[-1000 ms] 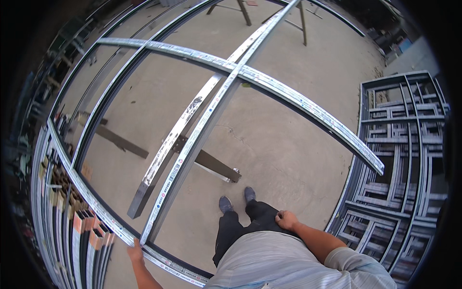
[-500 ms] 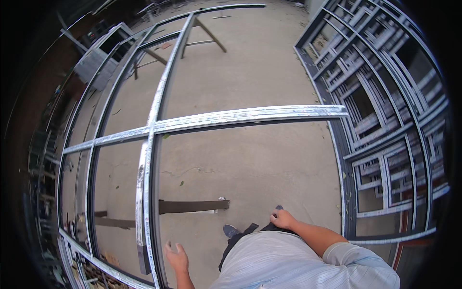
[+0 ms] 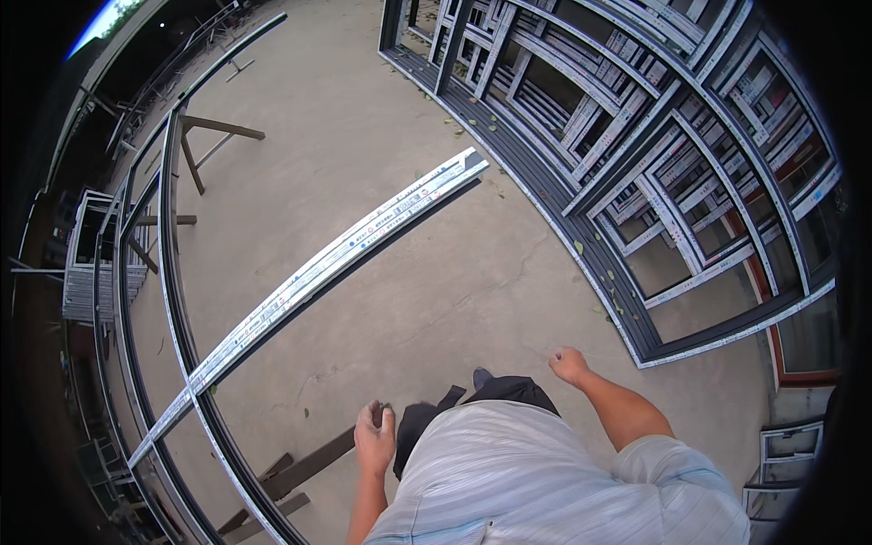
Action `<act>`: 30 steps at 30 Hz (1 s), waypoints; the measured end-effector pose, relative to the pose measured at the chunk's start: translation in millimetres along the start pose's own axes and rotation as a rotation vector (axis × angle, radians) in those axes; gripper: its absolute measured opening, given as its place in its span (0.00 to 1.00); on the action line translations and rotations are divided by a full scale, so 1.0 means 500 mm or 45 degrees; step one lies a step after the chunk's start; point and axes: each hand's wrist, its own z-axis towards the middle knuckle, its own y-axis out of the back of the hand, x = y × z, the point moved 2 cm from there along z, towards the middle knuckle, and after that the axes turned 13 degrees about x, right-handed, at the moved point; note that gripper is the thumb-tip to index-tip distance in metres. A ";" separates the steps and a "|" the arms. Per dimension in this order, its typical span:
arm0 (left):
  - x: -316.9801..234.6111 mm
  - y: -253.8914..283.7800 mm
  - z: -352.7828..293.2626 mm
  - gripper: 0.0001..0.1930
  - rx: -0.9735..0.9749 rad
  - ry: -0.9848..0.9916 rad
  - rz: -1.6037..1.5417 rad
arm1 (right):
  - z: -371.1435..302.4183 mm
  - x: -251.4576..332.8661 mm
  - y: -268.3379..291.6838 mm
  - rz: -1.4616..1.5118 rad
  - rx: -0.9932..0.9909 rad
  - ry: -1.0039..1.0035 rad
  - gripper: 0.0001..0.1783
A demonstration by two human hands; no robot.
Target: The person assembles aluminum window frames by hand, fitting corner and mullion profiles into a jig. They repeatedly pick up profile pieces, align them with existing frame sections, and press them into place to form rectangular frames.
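My left hand (image 3: 373, 438) hangs in front of my body, its fingers loosely bent and the thumb apart, with nothing seen in it. Nearest to it is a large metal frame (image 3: 171, 272) on my left, wrapped in white printed film, which it does not touch. One long bar (image 3: 363, 241) of that frame juts out to the right ahead of me. My right hand (image 3: 569, 365) is held out in a loose fist over the floor, touching nothing. No object shows in its fingers.
Several film-wrapped window frames (image 3: 627, 173) stand stacked on the right, with a dark sill (image 3: 545, 186) along the floor. Brown trestles (image 3: 218, 127) support the large frame, one with a low beam (image 3: 313, 463). Dry leaves lie on the concrete floor (image 3: 436, 300). Smaller frames (image 3: 790, 445) stand at lower right.
My view has turned right, so the large frame sits further left and more stacked frames show. My left hand is farther from the frame's bar; my right hand has swung away from my body.
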 end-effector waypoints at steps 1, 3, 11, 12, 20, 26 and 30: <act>-0.032 0.002 0.027 0.26 0.020 -0.011 0.008 | 0.007 -0.017 0.018 0.040 -0.010 -0.016 0.17; -0.072 0.003 0.091 0.27 0.056 -0.071 0.032 | 0.010 -0.037 0.028 0.115 -0.002 -0.056 0.17; -0.267 -0.015 0.327 0.24 0.336 -0.228 0.114 | 0.055 0.085 0.007 0.548 0.062 -0.096 0.17; -0.281 -0.021 0.356 0.22 0.354 -0.275 0.179 | 0.060 0.112 0.013 0.496 0.075 -0.074 0.17; -0.578 -0.052 0.552 0.16 0.686 -0.735 0.420 | 0.109 0.291 0.262 0.205 -0.047 0.016 0.17; -0.775 -0.095 0.701 0.13 0.419 -1.086 0.373 | 0.245 0.385 0.356 0.383 0.330 0.309 0.20; -0.840 -0.138 0.800 0.17 0.154 -0.925 0.380 | 0.379 0.346 0.419 0.573 0.710 0.225 0.16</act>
